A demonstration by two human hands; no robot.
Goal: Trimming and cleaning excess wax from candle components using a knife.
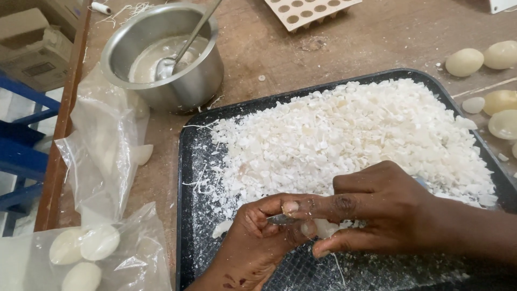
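Observation:
Over the near part of a black tray (186,178), my hands meet. My right hand (377,207) reaches in from the right and grips a small knife (280,219); its index finger lies along the metal blade. A bluish bit of handle shows behind the knuckles. My left hand (250,242) comes up from the bottom edge and holds a small white waxy piece (326,229) against the blade, mostly hidden by the fingers. A big heap of white shavings (350,134) fills the tray beyond the hands.
A steel pot (188,81) with a spoon (177,56) in pale liquid stands at the back left. Clear plastic bags (102,151) holding white oval pieces (83,242) lie left. More oval pieces (466,62) sit at the right, and a mould with round holes (307,11) at the back. The table's left edge (62,134) is close.

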